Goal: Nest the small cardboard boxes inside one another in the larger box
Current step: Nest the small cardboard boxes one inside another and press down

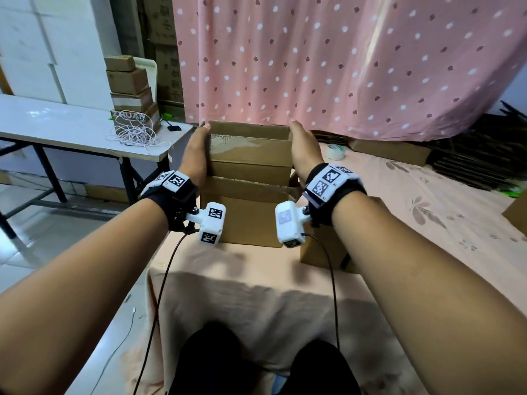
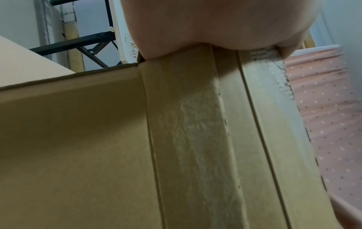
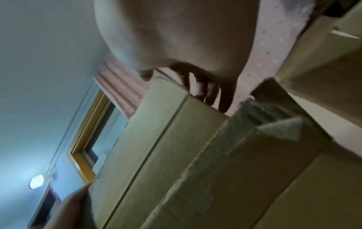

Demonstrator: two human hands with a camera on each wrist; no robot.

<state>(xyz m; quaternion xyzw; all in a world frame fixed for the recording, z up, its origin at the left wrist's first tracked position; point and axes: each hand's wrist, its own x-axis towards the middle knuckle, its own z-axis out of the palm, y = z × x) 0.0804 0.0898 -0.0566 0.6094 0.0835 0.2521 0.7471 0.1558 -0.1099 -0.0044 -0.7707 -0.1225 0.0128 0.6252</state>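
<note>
Both hands clamp an open-topped small cardboard box (image 1: pixel 251 155) from opposite sides. The left hand (image 1: pixel 196 155) lies flat against its left wall, and its fingers look straight and pressed together, though the wrist view shows only the palm. The right hand (image 1: pixel 303 149) presses the right wall, with its fingers (image 3: pixel 213 91) extended along the cardboard and close together. Below the fingers, the held box sits partly inside the larger box (image 1: pixel 251 220), which stands on the peach cloth (image 1: pixel 256 295). Another carton (image 1: pixel 325 252) stands just right of it.
</note>
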